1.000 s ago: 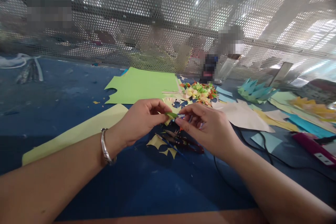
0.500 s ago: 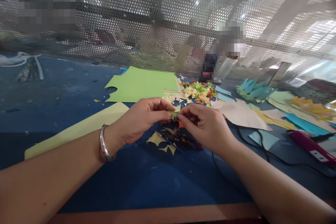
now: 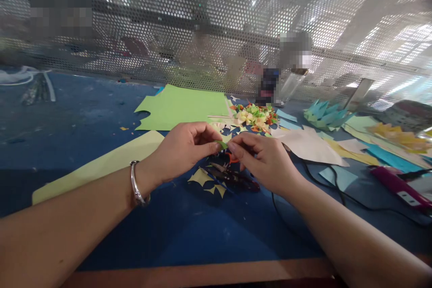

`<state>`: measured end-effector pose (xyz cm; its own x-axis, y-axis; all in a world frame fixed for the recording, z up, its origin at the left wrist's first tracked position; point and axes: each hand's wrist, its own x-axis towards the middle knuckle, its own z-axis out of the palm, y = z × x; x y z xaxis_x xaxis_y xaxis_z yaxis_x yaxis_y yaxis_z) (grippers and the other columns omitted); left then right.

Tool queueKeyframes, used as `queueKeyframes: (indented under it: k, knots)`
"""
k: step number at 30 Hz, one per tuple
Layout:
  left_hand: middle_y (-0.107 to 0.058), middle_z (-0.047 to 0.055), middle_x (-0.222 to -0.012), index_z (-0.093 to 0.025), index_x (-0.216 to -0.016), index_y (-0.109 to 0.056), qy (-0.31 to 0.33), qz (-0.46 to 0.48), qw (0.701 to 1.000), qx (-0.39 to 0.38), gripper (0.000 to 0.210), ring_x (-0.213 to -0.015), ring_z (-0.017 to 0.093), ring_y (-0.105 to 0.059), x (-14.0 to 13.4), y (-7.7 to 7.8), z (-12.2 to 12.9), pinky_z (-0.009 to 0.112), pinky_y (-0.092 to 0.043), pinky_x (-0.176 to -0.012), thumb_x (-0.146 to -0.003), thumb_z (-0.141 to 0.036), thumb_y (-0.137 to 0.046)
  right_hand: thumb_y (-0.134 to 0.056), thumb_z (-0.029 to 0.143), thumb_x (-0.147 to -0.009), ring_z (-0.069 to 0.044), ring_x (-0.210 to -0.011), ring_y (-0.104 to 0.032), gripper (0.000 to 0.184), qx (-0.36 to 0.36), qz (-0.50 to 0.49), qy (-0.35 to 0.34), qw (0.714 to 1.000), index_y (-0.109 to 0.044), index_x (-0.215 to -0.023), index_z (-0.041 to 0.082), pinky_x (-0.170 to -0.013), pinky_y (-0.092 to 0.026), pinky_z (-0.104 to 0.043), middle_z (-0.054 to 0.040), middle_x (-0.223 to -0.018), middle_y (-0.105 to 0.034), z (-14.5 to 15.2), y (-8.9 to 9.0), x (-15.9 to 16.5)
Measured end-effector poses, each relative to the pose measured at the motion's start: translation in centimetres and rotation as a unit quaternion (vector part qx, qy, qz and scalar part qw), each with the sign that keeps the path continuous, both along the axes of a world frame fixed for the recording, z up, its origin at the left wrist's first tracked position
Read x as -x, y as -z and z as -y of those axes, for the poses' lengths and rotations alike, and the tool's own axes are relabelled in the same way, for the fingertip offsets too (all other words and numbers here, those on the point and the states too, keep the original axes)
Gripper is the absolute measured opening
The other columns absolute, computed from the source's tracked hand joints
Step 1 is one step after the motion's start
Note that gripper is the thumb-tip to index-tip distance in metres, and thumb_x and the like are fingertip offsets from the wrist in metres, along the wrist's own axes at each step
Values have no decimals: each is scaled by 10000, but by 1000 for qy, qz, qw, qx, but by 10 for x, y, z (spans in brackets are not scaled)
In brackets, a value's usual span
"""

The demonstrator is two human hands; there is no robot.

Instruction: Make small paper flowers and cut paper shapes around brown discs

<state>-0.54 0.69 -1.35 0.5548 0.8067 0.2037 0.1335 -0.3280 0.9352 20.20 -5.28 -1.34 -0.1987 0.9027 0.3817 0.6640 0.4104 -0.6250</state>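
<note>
Between both hands is a small green piece of paper [image 3: 222,144]. My left hand [image 3: 189,148] pinches its left end with thumb and forefinger; a silver bracelet circles that wrist. The fingertips of my right hand [image 3: 261,155] are closed at its right end. Just below the fingers lie dark-bladed scissors [image 3: 232,175], partly hidden, and an orange piece [image 3: 232,158]. Yellow paper offcuts [image 3: 201,177] rest beside the scissors. Behind my hands is a heap of small green, cream and orange paper flowers [image 3: 254,116].
Green sheets [image 3: 182,108] and a pale yellow sheet [image 3: 101,162] lie to the left. On the right are a pinkish sheet [image 3: 313,146], a blue folded-paper piece [image 3: 326,114], a purple power strip [image 3: 398,186] and black cable. A perforated metal screen [image 3: 216,54] borders the back.
My left fingers have shifted slightly up and apart from the right ones, so a bit more of the green paper shows. Otherwise the scene stays the same.
</note>
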Motion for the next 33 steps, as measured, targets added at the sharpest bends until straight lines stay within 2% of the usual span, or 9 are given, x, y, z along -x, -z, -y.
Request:
queueKeyframes:
  k: [5, 9, 13, 16, 22, 28, 33]
  knots:
    - [-710, 10, -820, -160, -932, -721, -8, -13, 1000, -8, 159, -765, 128, -631, -1, -3, 1, 246, -489, -709, -852, -292, -760, -593, 337, -984, -112, -568, -566, 200, 13, -2, 2, 1000, -733, -930, 204, -537, -380, -257, 8, -720, -675, -2, 2, 0]
    - [-701, 8, -824, -158, -946, -709, -5, -7, 1000, -2, 185, -775, 129, -627, -2, -2, 2, 246, -489, -716, -842, -297, -772, -614, 312, -964, -112, -566, -565, 171, 13, -5, 8, 1000, -725, -902, 197, -543, -387, -257, 9, -707, -673, -3, 3, 0]
    - [-730, 31, -902, -171, -1010, -721, 5, -22, 1000, 4, 240, -834, 152, -646, -1, 0, 1, 272, -498, -768, -871, -366, -746, -613, 303, -961, -111, -571, -570, 167, 14, -13, 8, 1000, -721, -899, 193, -545, -393, -254, 8, -711, -673, -3, 4, 0]
    - [-734, 32, -885, -181, -986, -738, 10, -56, 998, 4, 246, -802, 156, -639, 1, 3, 0, 273, -488, -740, -907, -410, -694, -614, 299, -954, -112, -574, -572, 165, 12, -20, 10, 1000, -714, -884, 188, -548, -400, -254, 8, -697, -664, -3, 5, 0]
    - [-716, 12, -772, -183, -891, -753, 0, -86, 995, -60, 310, -699, 135, -602, 4, 0, -2, 251, -441, -653, -940, -469, -643, -614, 293, -944, -108, -569, -560, 154, 21, -33, 9, 999, -699, -863, 193, -541, -397, -254, 12, -690, -656, -3, 4, 0]
    - [-717, -9, -751, -184, -870, -741, -16, -115, 983, -143, 297, -696, 128, -618, 2, -7, 2, 243, -442, -655, -973, -431, -612, -620, 280, -934, -104, -565, -555, 138, 26, -32, 10, 999, -688, -851, 193, -543, -393, -253, 21, -673, -634, -3, 4, 1]
    - [-710, -17, -742, -189, -874, -728, -16, -124, 982, -142, 287, -684, 129, -614, 1, -6, 3, 243, -438, -632, -968, -438, -618, -620, 281, -931, -102, -555, -552, 142, 30, -33, 13, 999, -674, -833, 193, -531, -384, -255, 23, -667, -625, -2, 2, 1]
